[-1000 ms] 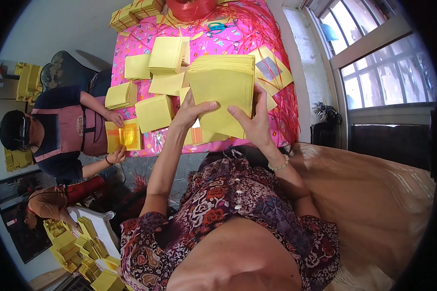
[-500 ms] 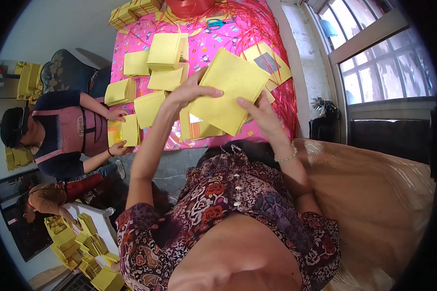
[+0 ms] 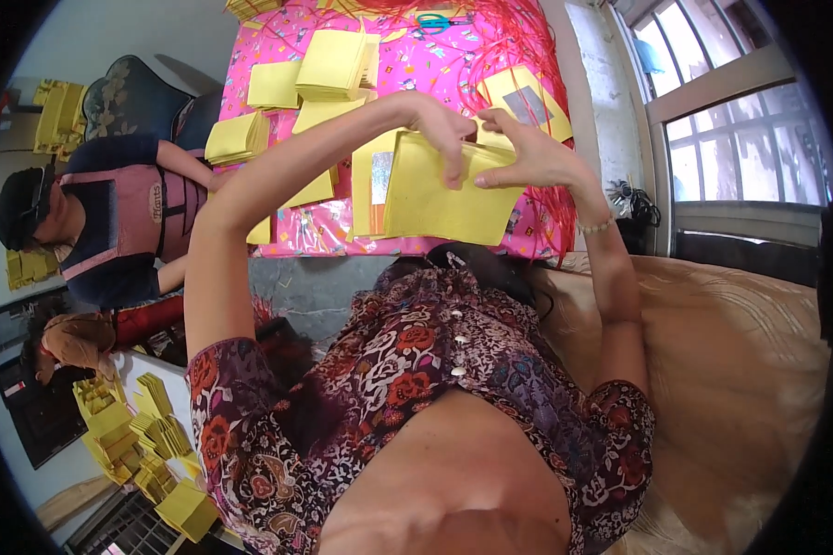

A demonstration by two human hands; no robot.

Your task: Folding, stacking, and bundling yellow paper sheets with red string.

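Note:
A stack of yellow paper sheets (image 3: 444,199) is tilted up over the near edge of the table, its far edge raised. My left hand (image 3: 438,129) reaches across from the left and grips that far edge, fingers bent down over the front face. My right hand (image 3: 532,157) pinches the same edge near its right corner, thumb on the front and fingers behind. Just left of the stack, partly covered by it, lies yellow paper bearing a silver patch (image 3: 380,176) and an orange strip. Yellow paper with a grey square (image 3: 528,106) lies beyond my right hand.
Several yellow paper stacks (image 3: 331,65) stand on the pink patterned tablecloth (image 3: 278,227). Teal-handled scissors (image 3: 432,24) and tangled red strips (image 3: 551,208) lie farther off. At the left a co-worker in a pink apron (image 3: 143,208) sits close to the table. Brown fabric (image 3: 713,370) spreads at my right.
My left hand has moved from the stack's left side to its far edge. The stack has turned more square to me and come down lower. The view has shifted slightly.

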